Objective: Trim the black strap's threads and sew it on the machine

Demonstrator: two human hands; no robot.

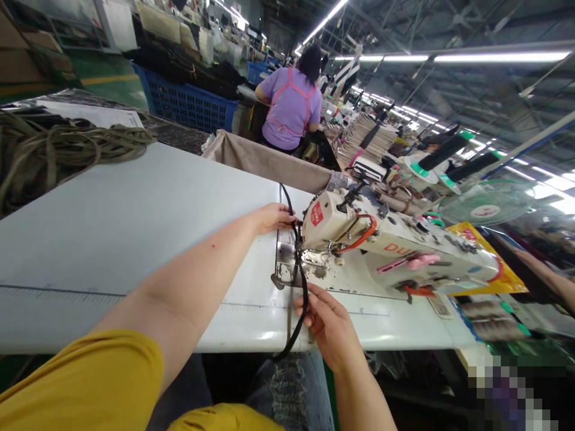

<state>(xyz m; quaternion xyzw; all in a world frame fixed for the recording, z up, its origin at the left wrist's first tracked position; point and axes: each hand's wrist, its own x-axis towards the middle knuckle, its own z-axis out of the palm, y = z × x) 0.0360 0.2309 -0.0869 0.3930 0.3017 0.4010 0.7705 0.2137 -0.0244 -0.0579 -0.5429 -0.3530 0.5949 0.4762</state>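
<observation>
A narrow black strap (304, 299) runs under the needle area of a white sewing machine (359, 221) and hangs off the table's front edge toward my lap. Behind the needle, my left hand (273, 217) has its fingertips closed on the strap's far stretch. My right hand (330, 323) pinches the strap in front of the machine bed, thumb and fingers bent around it. Between the two hands lies the worn metal needle plate (314, 257). Part of the strap is hidden beneath the presser foot.
Olive straps (67, 149) lie heaped on the table's left end. Behind the white tabletop (157, 221) is a cloth-lined bin (269, 158), with a person in purple (290, 108) seated beyond. Black thread cones (442, 154) and a green fan (485, 206) stand right.
</observation>
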